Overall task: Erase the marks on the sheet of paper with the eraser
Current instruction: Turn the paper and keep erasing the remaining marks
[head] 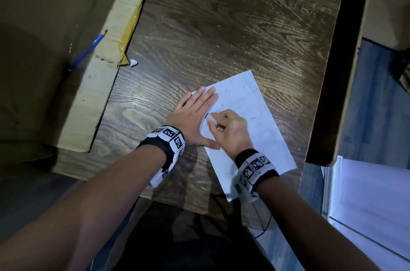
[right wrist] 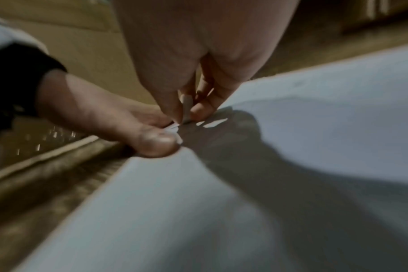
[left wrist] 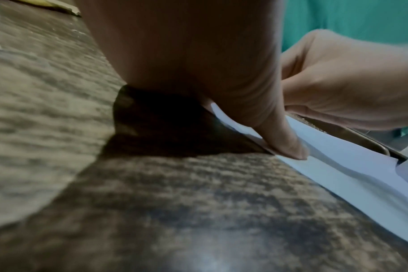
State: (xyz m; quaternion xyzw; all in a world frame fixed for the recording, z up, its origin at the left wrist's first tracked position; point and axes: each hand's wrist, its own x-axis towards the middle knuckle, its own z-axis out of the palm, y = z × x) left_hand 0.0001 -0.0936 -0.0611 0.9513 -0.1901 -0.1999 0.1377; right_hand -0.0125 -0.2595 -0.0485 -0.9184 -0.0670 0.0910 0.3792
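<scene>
On the dark wood table (head: pixel 221 26) the sheet of paper (head: pixel 261 137) lies angled, long axis running away rightward. The left hand (head: pixel 193 119) presses its edge flat, fingers straight; the right hand (head: pixel 230 128) pinches the eraser (head: pixel 210 118) just beside it.

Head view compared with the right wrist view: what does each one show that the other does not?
Only the head view shows the blue pen on the cardboard, both wristbands, and the whole sheet of paper on the wooden table. Only the right wrist view shows, from below, the fingertips pinching the eraser. Both show the right hand gripping the eraser and the left hand pressing flat on the paper's edge.
</scene>
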